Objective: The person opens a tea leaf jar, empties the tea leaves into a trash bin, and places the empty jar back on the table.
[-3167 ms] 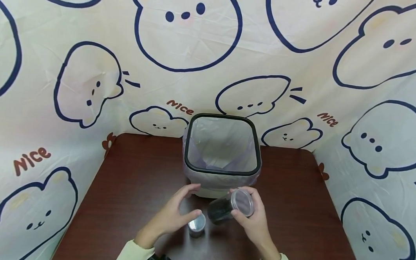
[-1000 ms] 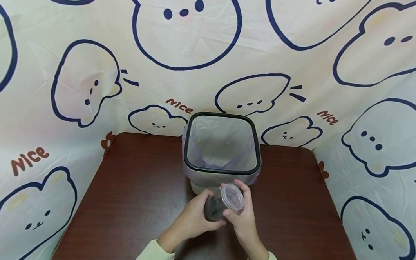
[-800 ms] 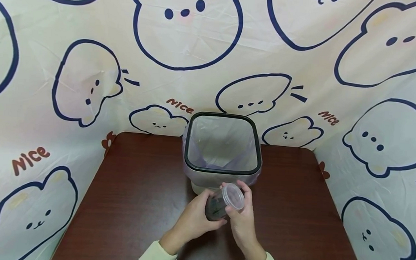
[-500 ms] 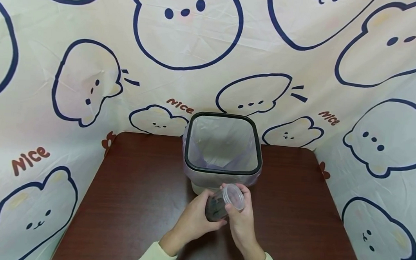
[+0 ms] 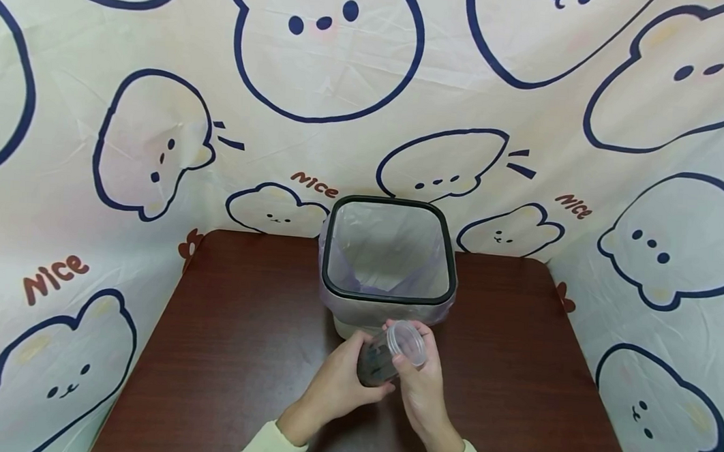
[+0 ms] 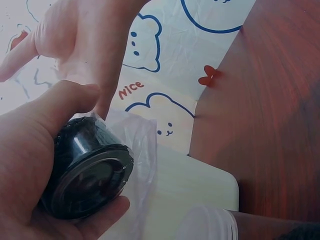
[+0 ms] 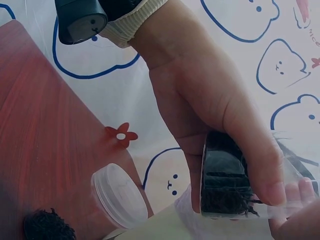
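Both hands hold a clear jar (image 5: 375, 360) with dark contents, tilted in front of the bin. My left hand (image 5: 335, 385) grips its body near the base; in the left wrist view the dark round base of this held jar (image 6: 90, 170) faces the camera. Around the translucent lid (image 5: 406, 342) end, my right hand (image 5: 422, 386) holds with thumb and fingers, and the lid looks to be on. A second clear jar (image 7: 120, 195) stands upright on the table, lidded, with dark shreds at its bottom; the head view does not show it.
A bin (image 5: 388, 314) lined with a thin translucent bag and rimmed in black stands at the table's back, just beyond the hands. The brown table (image 5: 240, 315) meets cloth walls (image 5: 321, 67) printed with cartoon outlines.
Since about three seconds ago my left hand has moved right and taken hold of the jar's body. The second jar has dropped out of sight in the head view. Over the last half second hardly anything moves.
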Demonstrator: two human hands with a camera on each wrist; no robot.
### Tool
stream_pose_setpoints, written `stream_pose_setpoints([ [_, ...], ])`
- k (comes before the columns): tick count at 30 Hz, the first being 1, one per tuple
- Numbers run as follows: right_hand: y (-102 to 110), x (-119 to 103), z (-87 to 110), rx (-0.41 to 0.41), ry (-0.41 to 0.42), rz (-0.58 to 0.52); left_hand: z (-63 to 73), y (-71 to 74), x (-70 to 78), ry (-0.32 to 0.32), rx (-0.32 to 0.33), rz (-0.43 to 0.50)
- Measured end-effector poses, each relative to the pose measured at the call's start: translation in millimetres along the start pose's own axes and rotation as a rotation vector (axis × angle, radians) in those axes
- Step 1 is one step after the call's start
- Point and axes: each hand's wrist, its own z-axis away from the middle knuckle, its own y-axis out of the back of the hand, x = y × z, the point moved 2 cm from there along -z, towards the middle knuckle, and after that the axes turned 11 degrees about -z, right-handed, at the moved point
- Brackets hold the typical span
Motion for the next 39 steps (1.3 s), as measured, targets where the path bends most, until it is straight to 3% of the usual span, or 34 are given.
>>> stream_pose_setpoints([
  [16, 0.3, -2.4, -0.1, -0.007, -0.007, 0.025, 0.7, 2.1, -1.2, 0.007, -0.05, -0.001],
  [39, 0.3, -6.7, 1.5, -0.074, -0.036, -0.016, 1.7, 3.1, -1.1, 0.004, -0.062, 0.022],
])
